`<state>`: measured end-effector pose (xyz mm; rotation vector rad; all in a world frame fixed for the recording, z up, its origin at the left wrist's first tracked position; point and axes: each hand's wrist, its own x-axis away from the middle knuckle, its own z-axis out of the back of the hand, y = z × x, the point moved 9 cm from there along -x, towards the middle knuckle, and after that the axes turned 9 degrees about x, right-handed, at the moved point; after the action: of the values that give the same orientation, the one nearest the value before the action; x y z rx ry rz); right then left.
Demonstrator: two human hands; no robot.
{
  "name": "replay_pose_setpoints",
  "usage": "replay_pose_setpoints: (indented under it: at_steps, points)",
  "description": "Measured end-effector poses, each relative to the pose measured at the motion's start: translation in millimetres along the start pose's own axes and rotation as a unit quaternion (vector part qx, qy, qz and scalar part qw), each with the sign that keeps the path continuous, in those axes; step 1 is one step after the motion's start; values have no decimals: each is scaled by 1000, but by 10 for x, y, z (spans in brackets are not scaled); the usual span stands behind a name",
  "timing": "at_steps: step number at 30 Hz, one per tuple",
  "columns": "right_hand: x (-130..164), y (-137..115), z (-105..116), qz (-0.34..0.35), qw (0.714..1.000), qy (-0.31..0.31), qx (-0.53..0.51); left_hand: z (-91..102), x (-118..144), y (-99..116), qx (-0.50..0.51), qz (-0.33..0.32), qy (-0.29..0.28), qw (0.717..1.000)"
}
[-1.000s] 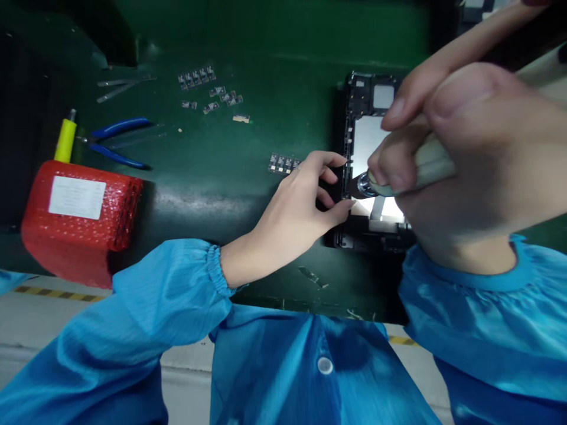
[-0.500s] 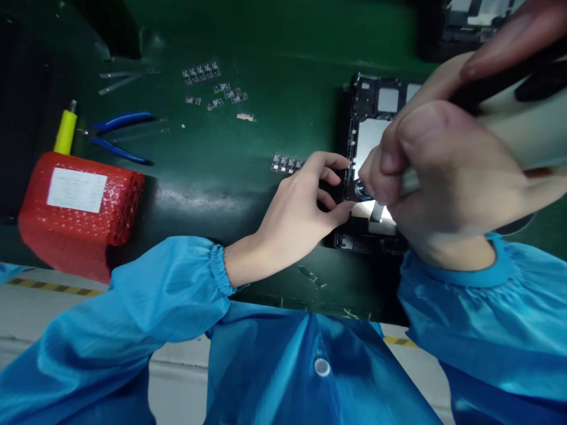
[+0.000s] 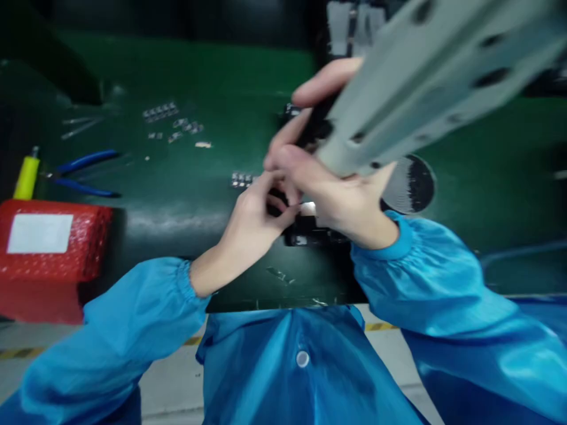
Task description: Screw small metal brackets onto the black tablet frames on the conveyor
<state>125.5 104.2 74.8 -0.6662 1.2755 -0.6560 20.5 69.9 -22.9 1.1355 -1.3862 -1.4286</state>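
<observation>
The picture is motion-blurred. A dark phone frame (image 3: 310,239) lies on the green mat (image 3: 186,200), mostly hidden under both hands. My left hand (image 3: 250,221) pinches the frame's left edge with thumb and fingers. My right hand (image 3: 341,192) grips a pale grey electric screwdriver (image 3: 407,82), whose body slants up to the right across the view. Its tip points down at the frame between my hands and is hidden by my fingers. Both arms wear blue sleeves.
A red bubble-wrap package (image 3: 48,248) sits at the left edge, with a yellow-handled tool (image 3: 26,177) and blue-handled pliers (image 3: 84,171) behind it. Small metal parts (image 3: 170,121) and a short strip of parts (image 3: 241,179) lie on the mat. A round dark disc (image 3: 410,183) is at the right.
The view has swung so the hands and frame sit further left and lower. The right hand looks smaller and the screwdriver body now fills the upper right. My left hand stays on the frame's edge.
</observation>
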Motion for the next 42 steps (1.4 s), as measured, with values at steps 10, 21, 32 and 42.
replay_pose_setpoints:
  at_steps: [10,21,32,42]
  points:
    - [426,-67,1707,160,973,153,65,61,-146,95,-88,97,-79,988]
    - [699,169,2270,177,935,299,71,113,-421,174,-199,178,-170,948]
    - [774,242,2138,-72,945,276,161,133,-383,215,-219,148,-145,953]
    - [838,235,2138,-158,953,230,119,77,-293,177,-162,138,-139,967]
